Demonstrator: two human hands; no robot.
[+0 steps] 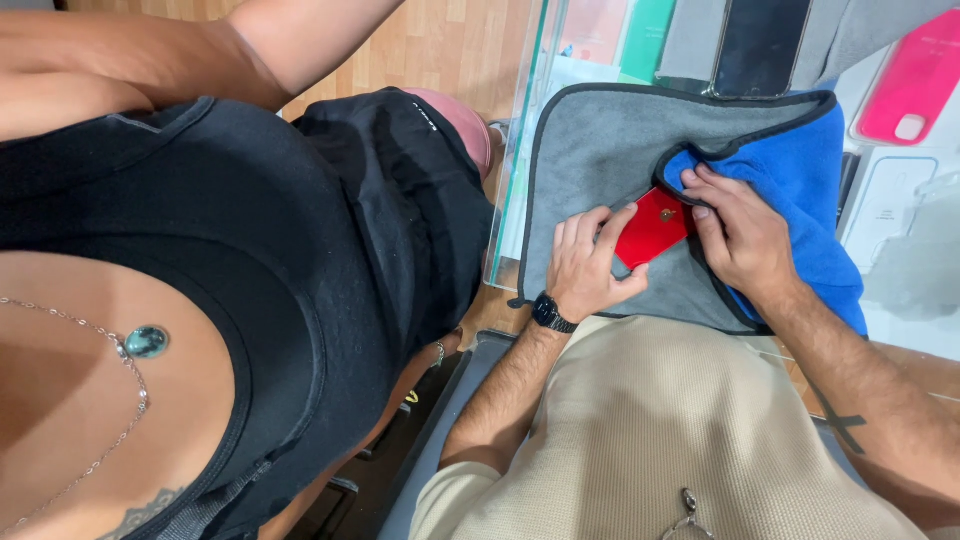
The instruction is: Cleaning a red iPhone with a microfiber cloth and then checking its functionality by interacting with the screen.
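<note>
Glass counter (512, 200) is running down the middle of the frame, with wood flooring showing at the top left. We are looking down at a grey microfibre cloth (600, 150) with a blue reverse side, spread over the counter in the upper centre. On it we are holding a red phone (652, 228), lying back up near the middle of the cloth.

Our left hand (588, 268), with a black wristwatch (550, 314) on its wrist, is curling around the phone's lower left end, fingers on top and thumb along the edge below, gripping it. Our right hand (742, 235) is pressing a folded blue corner of the cloth against the phone's upper right end, fingers bent and pinching the fabric there.

Beyond the cloth, at the top right, we are seeing a dark phone (760, 45) lying flat, a pink phone case (915, 80) and a clear case (888, 205) just beside the cloth's right edge.

Filling the left half of the frame, another person in a black top (300, 280) is standing close, wearing a chain with a green pendant (146, 342).
</note>
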